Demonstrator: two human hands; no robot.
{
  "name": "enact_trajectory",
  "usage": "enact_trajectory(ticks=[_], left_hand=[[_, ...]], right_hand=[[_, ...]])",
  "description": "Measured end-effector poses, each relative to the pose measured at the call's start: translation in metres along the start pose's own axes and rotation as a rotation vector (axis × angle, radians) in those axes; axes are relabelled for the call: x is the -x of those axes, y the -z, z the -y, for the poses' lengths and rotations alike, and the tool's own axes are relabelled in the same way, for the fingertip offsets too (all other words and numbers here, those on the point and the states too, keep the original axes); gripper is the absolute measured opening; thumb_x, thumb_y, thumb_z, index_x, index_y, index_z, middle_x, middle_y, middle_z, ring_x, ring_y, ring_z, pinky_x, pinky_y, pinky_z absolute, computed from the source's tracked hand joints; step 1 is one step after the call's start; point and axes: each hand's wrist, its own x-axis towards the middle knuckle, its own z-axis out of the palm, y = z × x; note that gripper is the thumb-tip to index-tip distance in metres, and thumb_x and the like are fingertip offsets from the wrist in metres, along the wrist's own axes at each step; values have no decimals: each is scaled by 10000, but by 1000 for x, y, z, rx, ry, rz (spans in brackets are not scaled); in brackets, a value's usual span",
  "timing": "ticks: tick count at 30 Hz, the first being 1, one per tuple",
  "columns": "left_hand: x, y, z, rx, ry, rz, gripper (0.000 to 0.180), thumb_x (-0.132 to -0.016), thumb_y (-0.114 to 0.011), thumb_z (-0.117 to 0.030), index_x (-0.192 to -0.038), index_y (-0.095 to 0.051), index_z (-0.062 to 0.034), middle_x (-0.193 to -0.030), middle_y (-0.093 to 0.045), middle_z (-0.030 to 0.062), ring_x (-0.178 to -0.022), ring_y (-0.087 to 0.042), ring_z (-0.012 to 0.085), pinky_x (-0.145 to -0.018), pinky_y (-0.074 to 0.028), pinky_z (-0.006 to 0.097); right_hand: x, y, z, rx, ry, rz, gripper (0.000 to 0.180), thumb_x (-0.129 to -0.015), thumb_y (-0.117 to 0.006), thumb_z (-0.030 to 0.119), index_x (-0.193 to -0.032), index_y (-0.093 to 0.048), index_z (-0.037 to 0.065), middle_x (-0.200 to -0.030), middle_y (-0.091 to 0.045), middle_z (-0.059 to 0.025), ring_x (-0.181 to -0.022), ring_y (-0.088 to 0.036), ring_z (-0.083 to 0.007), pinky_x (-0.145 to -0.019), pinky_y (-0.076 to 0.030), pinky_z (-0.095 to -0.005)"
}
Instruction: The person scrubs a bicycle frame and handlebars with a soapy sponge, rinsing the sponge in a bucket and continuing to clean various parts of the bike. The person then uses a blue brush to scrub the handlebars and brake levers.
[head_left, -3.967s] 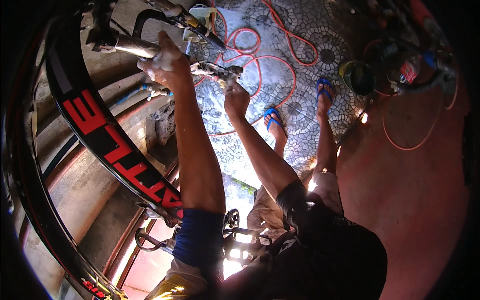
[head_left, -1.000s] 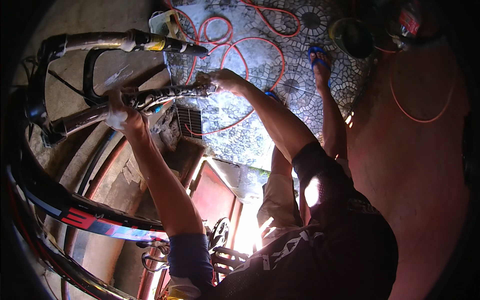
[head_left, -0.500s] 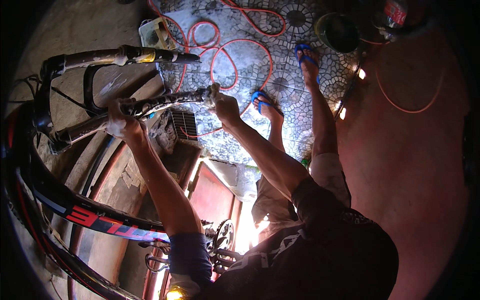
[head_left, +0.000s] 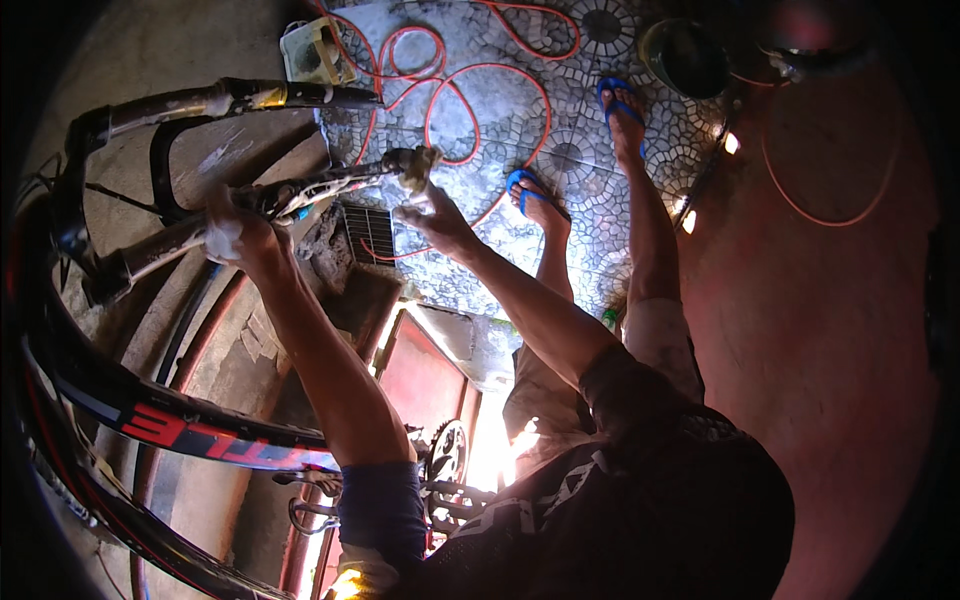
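A bicycle fork (head_left: pixel 165 248) smeared with suds stretches from the frame at the left toward the middle. My left hand (head_left: pixel 245 240), coated in white foam, is wrapped round one fork leg. At that leg's far end my right hand (head_left: pixel 442 225) has its fingers on a wet, soapy sponge (head_left: pixel 416 172); the thumb stands apart from it. The second fork leg (head_left: pixel 330 95) runs free above, foam spotting it. Below lies the black bicycle frame (head_left: pixel 190 425) with red and blue markings, its chainring (head_left: pixel 449 452) beside my left sleeve.
An orange hose (head_left: pixel 545 110) loops over the patterned tile floor (head_left: pixel 570 155). A dark bucket (head_left: pixel 685 60) stands at the far right, and a pale tray (head_left: pixel 312 52) at the far left. Near the fork is a drain grate (head_left: pixel 368 232). My feet wear blue flip-flops (head_left: pixel 533 190).
The fork has tipped slightly up and left. My right hand has loosened its thumb from the leg's end, while the sponge stays there. My left hand keeps its grip.
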Motion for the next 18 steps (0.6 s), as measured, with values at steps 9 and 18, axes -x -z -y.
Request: enact_trajectory(ticks=[9,18], left_hand=[[-8,-10,-19,455,549,-173,293,-878,-575,-233,-849,-615,55,-902,-629,151,-777,-597,252,-748,-530,392],[-15,-2,-25,611,666,-199,295,-775,-679,-198,-831,-533,52,-873,-553,115,-724,-540,234,-667,-494,384]], right_hand=[[-51,20,-7,-197,108,-51,344,-897,-775,200,-1199,-691,61,-1056,-714,-64,-950,-639,-182,-847,-498,-328],[-49,81,6,-958,-341,-182,302,-945,-688,214,-1206,-639,72,-1120,-698,-85,-975,-676,-228,-865,-551,-431]])
